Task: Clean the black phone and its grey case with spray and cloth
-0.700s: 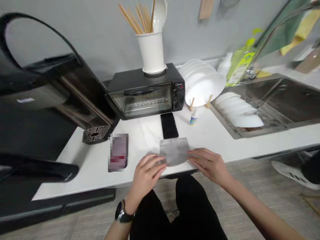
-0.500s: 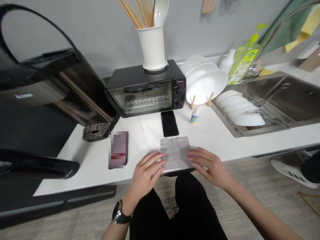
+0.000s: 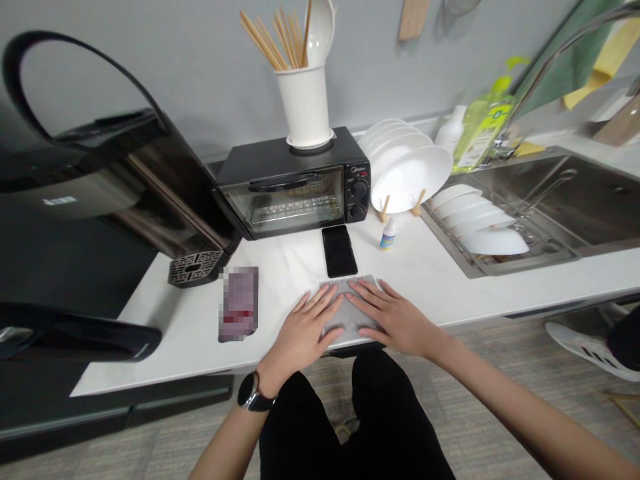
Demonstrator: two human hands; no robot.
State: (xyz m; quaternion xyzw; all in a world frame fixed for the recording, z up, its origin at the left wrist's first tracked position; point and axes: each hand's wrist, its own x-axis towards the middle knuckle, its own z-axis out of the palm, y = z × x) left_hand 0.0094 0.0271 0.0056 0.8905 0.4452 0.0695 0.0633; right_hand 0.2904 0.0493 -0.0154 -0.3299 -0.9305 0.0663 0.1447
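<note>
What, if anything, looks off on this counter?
Nothing looks spilled or broken. One oddity: the white utensil holder stands on top of the toaster oven, a perch that could get hot. The grey sheet lies at the front edge of the counter, with the left hand and right hand flat on it.

I count one left hand [image 3: 305, 330] and one right hand [image 3: 395, 320], one grey sheet [image 3: 347, 312] beneath both, one black phone [image 3: 339, 251] just beyond them, one toaster oven [image 3: 295, 190] farther past, and one small bottle [image 3: 386, 233] beyond the right hand.
</note>
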